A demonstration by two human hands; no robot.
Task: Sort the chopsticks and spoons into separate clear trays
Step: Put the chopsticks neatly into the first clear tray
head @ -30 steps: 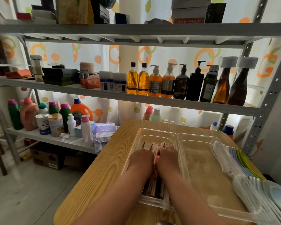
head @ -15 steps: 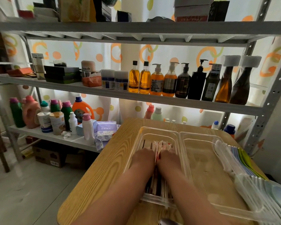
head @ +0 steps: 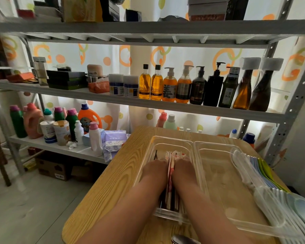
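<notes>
Two clear trays stand side by side on the wooden table [head: 113, 182]. The left tray [head: 153, 140] holds a bundle of wrapped chopsticks [head: 172, 156] lying lengthwise. My left hand [head: 155, 170] and my right hand [head: 182, 170] are inside this tray, one on each side of the bundle, squeezing it between them with fingers bent down out of sight. The right tray [head: 216, 166] has nothing in it. A row of plastic spoons [head: 245, 173], white, blue and green, lies along its right rim. The bowl of a metal spoon [head: 181, 239] shows at the table's near edge.
A metal shelf rack [head: 148, 104] stands right behind the table with bottles, jars and boxes. Detergent bottles [head: 63, 124] fill the lower shelf at left. Cardboard boxes [head: 53, 168] sit on the floor under it. Open floor lies to the left of the table.
Both hands stay pressed on the chopstick bundle in the left tray. Only the camera has shifted a little.
</notes>
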